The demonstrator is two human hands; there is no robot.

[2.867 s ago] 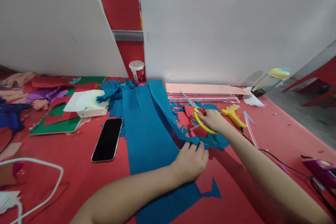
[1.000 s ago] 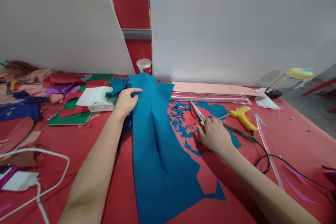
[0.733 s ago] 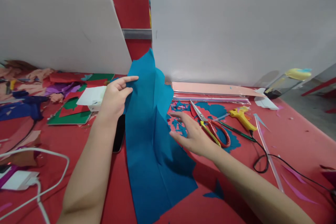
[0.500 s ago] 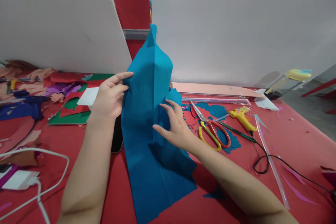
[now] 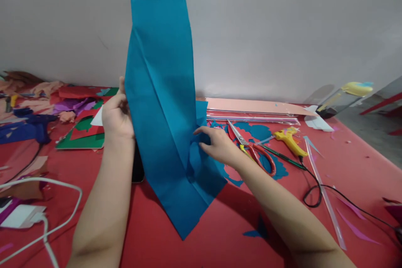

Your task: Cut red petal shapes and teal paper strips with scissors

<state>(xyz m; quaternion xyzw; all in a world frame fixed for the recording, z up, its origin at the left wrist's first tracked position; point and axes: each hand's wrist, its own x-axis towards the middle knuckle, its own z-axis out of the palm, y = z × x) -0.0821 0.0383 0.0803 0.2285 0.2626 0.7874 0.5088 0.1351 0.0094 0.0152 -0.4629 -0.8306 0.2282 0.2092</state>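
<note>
Blue sheet (image 5: 160, 92): held up off the red table (image 5: 345, 163), left of middle, in front of the white partition (image 5: 282, 37).
Long axis: nearly upright, leaning slightly. The square top edge is high and far. The bottom narrows to a corner that points down and toward the near edge, just above the table.
Surface: a crease runs down its length, with a small flap sticking out on the right side low down.
Left hand (image 5: 117, 115): closed on the sheet's left edge about halfway up, thumb side toward the sheet.
Right hand (image 5: 218, 146): pinching the sheet's right side low down, by the flap, fingers curled onto the blue.
Scissors (image 5: 251, 148): flat on the table just right of the right hand, blades pointing far and left.
Glue gun (image 5: 290, 141): yellow, further right, lying on the table.
Phone (image 5: 138, 167): dark, partly hidden behind the sheet and left forearm.
</note>
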